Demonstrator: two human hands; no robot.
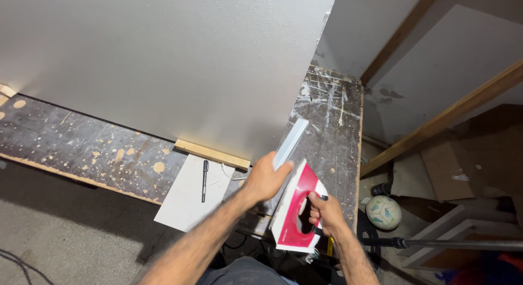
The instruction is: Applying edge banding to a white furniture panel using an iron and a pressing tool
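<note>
Both hands work at the near edge of a paint-spattered dark workbench; the left hand is closed around the lower end of a narrow white strip, which runs up and away from it along the edge of a thin upright board; the right hand grips the handle of a red and white clothes iron, whose flat sole faces left, against or just beside that board below the left hand; a large white panel lies across the bench; near its front edge sits a short wooden block, and just beyond that a white sheet with a black pen on it; a ball rests on the floor to the right.
</note>
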